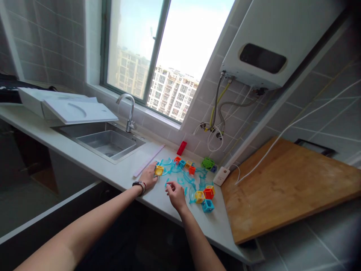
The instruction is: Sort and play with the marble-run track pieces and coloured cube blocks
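Our right hand [176, 194] has its thumb and finger drawn close together by a small blue piece [167, 183]; we cannot tell whether it is gripped. Up and to its left, our left hand [149, 176] holds a yellow cube [159, 171] at the counter [160, 197]. To the right of the right hand, a cluster of cubes [209, 194] sits close together, so we judge that part formed, though the joints are too small to check. Just past the right hand, loose blue pieces [180, 181] lie scattered, so plenty seems left unjoined. Farther beyond both hands are another group of cubes [182, 164], a green piece [208, 163] and a red block [182, 148].
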Available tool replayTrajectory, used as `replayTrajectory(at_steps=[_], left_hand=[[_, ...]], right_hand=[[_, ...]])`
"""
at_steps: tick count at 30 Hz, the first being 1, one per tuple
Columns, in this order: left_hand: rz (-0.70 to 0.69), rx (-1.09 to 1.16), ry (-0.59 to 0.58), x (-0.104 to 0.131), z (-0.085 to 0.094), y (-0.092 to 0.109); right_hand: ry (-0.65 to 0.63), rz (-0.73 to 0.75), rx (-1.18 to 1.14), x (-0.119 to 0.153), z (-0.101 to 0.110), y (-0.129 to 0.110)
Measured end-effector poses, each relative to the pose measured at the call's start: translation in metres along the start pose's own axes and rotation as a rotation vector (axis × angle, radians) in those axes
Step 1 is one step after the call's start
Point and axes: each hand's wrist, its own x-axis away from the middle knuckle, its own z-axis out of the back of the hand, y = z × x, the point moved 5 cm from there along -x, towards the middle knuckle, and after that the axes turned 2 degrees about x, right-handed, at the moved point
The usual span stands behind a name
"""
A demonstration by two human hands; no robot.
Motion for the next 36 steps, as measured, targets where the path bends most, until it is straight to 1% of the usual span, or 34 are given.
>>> replayTrajectory(at_steps=[3,6,8,11,17,21,24,27,30,33,36], left_hand=[[0.014,0.016,-0.002,0.0,0.0,0.0],[0.03,0.031,-0.009,0.0,0.001,-0.002],[0.034,0.042,-0.013,0.0,0.001,-0.002],[0.035,0.054,-0.013,0.0,0.003,-0.001],[0.048,0.067,-0.008,0.0,0.003,0.0],[0.037,0.073,-0.015,-0.001,0.002,-0.001],[0.036,0.063,-0.007,-0.001,0.003,-0.001],[0.039,0.039,0.001,0.0,0.004,0.001],[0.046,0.013,0.006,0.0,0.004,0.002],[0.047,-0.005,0.007,0.0,0.004,0.004],[0.042,-0.022,0.002,0.001,0.003,0.006]], right_hand=[[-0.036,-0.042,-0.021,-0.039,-0.029,-0.017],[-0.076,-0.152,-0.065,-0.068,-0.057,-0.022],[-0.085,-0.226,-0.092,-0.078,-0.07,-0.02],[-0.07,-0.305,-0.128,-0.083,-0.077,-0.015],[-0.003,-0.39,-0.203,-0.086,-0.07,-0.011],[-0.03,-0.435,-0.251,-0.086,-0.072,-0.011],[-0.043,-0.432,-0.249,-0.085,-0.074,-0.009],[-0.033,-0.398,-0.226,-0.081,-0.072,-0.006],[-0.012,-0.343,-0.205,-0.078,-0.062,-0.006],[0.015,-0.265,-0.195,-0.07,-0.044,-0.011],[0.066,-0.156,-0.173,-0.046,-0.02,-0.018]])
